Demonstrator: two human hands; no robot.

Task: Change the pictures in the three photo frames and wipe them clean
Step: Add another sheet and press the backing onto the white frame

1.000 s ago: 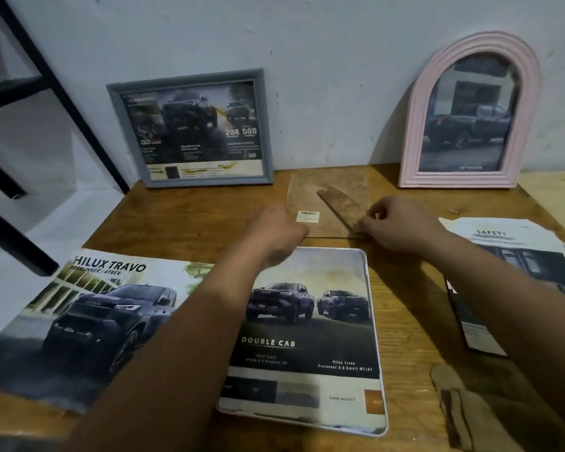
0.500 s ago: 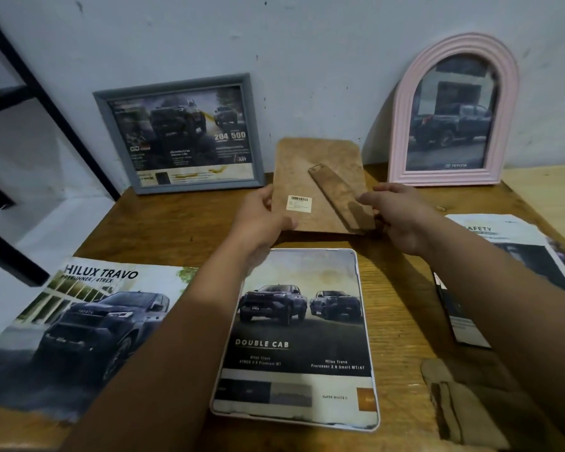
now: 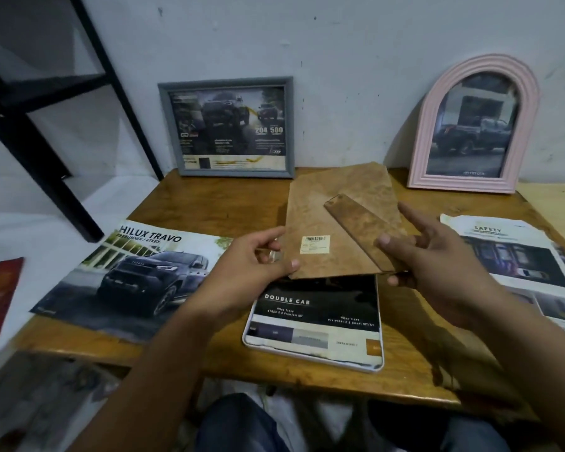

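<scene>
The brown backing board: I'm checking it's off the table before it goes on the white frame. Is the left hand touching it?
Touching. The head view shows the left hand pinching the backing board's left edge, thumb on top.

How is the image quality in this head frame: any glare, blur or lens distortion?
Head view: dim, soft lighting; wide-angle bending shows on the black shelf legs; pale reflection on the pink arched frame glass; small print on the grey frame unreadable; left hand and right hand slightly soft.
</scene>
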